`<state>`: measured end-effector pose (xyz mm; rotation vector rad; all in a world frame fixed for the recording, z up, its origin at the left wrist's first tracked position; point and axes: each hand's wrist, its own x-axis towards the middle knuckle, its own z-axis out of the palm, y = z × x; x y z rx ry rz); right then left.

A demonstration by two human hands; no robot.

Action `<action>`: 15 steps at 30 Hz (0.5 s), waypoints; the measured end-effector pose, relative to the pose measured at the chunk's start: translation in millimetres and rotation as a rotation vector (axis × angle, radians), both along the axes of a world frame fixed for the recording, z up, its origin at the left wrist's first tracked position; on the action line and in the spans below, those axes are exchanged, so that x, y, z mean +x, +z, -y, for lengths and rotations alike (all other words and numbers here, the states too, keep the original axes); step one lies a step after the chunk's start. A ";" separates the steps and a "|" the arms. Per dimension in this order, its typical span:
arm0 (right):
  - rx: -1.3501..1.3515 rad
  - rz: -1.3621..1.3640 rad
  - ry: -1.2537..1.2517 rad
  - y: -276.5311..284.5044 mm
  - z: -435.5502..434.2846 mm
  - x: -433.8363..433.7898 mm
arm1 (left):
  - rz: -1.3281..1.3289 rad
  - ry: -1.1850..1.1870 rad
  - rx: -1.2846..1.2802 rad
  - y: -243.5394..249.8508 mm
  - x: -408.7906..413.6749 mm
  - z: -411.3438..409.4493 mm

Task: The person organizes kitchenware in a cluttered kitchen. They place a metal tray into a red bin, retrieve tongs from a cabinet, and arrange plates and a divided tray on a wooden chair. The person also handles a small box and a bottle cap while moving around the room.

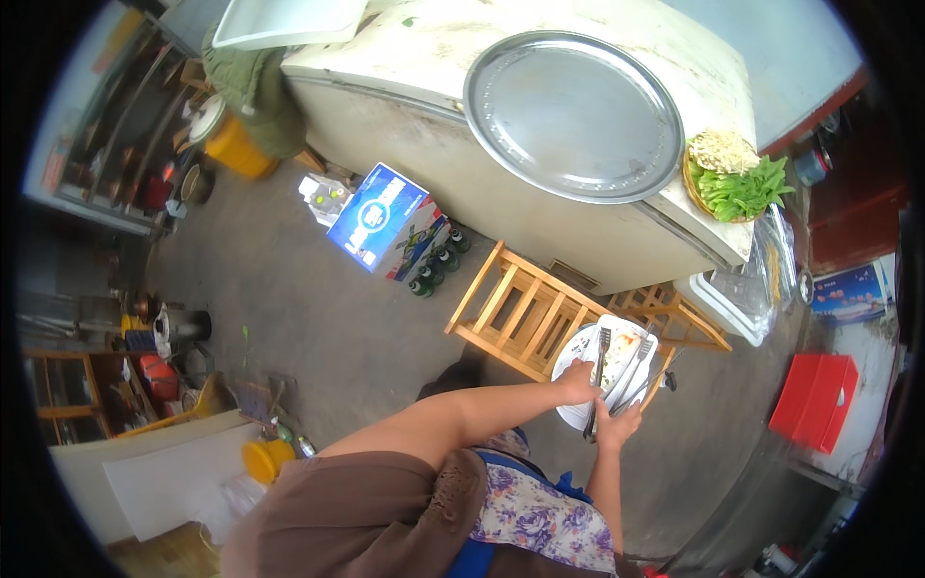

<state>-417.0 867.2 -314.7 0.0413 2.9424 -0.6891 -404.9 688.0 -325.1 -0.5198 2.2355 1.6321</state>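
Observation:
My left hand (578, 383) is closed around a dark metal serving utensil (603, 347) with a slotted end, apparently food tongs. My right hand (618, 428) grips the handle ends of more metal tongs (637, 365) by the near edge of the plates. Both hands are over a white rectangular plate (621, 339) with food scraps on it. Beneath it lies a white round plate (571, 415), also with scraps. The plates rest over one end of a slatted wooden stool or rack (524, 311). My fingertips are partly hidden.
A large round metal tray (574, 119) lies on the white counter (405, 36), with a basket of leafy greens (733, 191) at its corner. A blue carton (379, 220) and green bottles (437, 264) stand on the floor. A red box (813, 401) is at the right.

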 end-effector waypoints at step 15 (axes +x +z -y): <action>-0.209 -0.028 0.154 -2.9 -35.1 -16.1 | -0.016 0.350 0.150 -7.8 140.6 47.4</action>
